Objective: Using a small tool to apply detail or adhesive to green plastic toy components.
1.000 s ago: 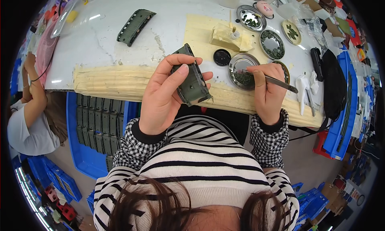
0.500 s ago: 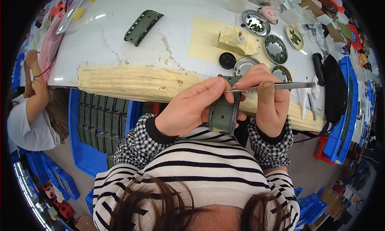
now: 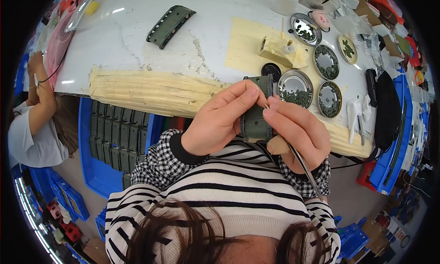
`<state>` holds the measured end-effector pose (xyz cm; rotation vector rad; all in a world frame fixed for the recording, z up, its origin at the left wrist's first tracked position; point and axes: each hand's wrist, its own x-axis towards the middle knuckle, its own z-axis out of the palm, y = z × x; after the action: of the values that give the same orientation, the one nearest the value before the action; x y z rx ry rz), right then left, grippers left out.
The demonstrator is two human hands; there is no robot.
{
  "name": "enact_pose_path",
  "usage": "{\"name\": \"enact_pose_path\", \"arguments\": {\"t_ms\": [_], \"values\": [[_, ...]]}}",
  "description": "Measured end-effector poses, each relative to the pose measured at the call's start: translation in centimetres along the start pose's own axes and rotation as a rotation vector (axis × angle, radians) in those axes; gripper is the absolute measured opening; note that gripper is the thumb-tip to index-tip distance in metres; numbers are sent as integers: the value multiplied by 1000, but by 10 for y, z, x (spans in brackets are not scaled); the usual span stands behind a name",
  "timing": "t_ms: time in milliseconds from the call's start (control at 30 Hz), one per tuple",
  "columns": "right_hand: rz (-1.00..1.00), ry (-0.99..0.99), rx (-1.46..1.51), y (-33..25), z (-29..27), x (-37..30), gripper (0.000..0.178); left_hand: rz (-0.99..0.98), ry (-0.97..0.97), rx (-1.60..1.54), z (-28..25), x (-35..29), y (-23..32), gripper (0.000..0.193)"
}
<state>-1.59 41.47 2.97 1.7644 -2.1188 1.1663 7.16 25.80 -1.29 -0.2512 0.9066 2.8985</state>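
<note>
Your left hand (image 3: 213, 119) is pinching a dark-green, curved, toothed-edged piece (image 3: 255, 125), which is sitting between its fingers and your right hand (image 3: 306, 133), whose fingers are gripping slim silver metal tweezers (image 3: 303, 166) just beside the left fingertips.

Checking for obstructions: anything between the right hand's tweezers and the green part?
Nothing visible: the right hand holds the tweezers, tips over the green part, close beside the left hand gripping it. Tip contact can't be told.
</note>
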Motion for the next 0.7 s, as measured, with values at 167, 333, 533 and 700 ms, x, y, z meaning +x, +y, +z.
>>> {"name": "enact_pose_path", "arguments": {"t_ms": [167,333,533,700], "values": [[-60,-38,-67,-2,1,5,30,-9,-31,15,-3,-2,3,26],[-88,-33,-85,0,3,6,31,-10,-37,-2,-5,-3,2,26],[-94,-31,-77,0,4,5,31,-20,18,80,-3,-5,2,27],[69,47,118,1,1,6,22,-42,-31,136,-12,-7,6,30]]}}
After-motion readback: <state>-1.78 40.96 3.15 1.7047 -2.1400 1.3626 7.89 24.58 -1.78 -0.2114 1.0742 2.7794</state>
